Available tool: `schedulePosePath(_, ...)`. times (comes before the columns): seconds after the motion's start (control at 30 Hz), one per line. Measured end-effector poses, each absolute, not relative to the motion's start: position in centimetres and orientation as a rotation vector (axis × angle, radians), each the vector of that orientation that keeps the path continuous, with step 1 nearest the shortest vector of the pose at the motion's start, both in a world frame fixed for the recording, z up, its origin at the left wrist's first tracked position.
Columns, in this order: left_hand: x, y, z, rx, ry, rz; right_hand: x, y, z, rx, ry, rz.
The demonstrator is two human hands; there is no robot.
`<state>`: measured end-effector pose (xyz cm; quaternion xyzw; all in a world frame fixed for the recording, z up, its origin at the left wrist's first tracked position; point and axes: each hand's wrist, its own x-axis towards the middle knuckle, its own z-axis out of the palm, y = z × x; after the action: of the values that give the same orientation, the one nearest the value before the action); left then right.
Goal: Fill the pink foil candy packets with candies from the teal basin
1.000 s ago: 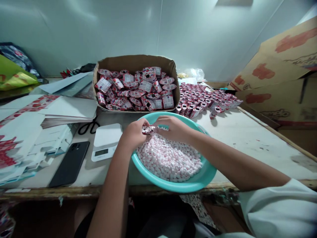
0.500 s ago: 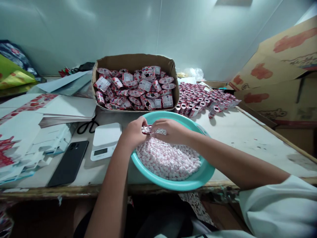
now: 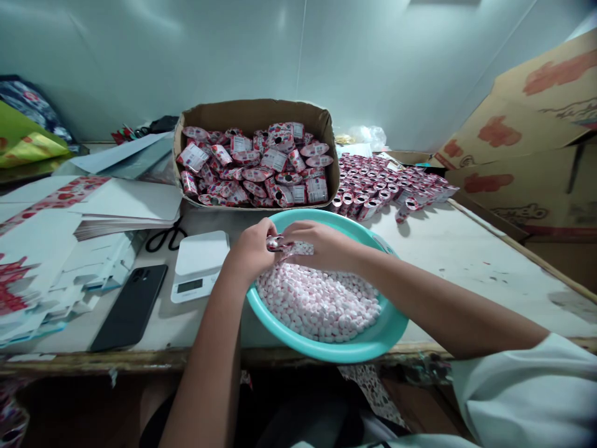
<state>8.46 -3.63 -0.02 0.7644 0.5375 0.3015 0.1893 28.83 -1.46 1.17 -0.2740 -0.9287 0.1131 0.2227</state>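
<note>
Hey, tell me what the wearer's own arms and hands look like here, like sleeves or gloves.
The left hand and right hand are ungloved, with bare forearms and no watch visible. A loose, pale, plain-looking sleeve covers the upper right arm; the left sleeve isn't in view.

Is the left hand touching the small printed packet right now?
Touching. In the head view, the left hand grips the small printed packet, finger and thumb on either side of it.
</note>
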Motion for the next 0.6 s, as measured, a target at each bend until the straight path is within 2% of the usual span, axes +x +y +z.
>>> schedulePosePath(0.2,8.5,-3.7,0.0,2.116,1.552,0.886,29.3,-1.1,1.0,-1.068,-2.527,0.195)
schedulePosePath(0.5,8.2,-4.0,-0.1,2.09,1.294,1.097,28.9,-0.1,-0.8,-0.972,-2.366,0.702)
schedulePosePath(0.6,8.2,-4.1,0.0,2.102,1.273,1.096,28.8,0.0,-0.8,-0.983,-2.335,0.688)
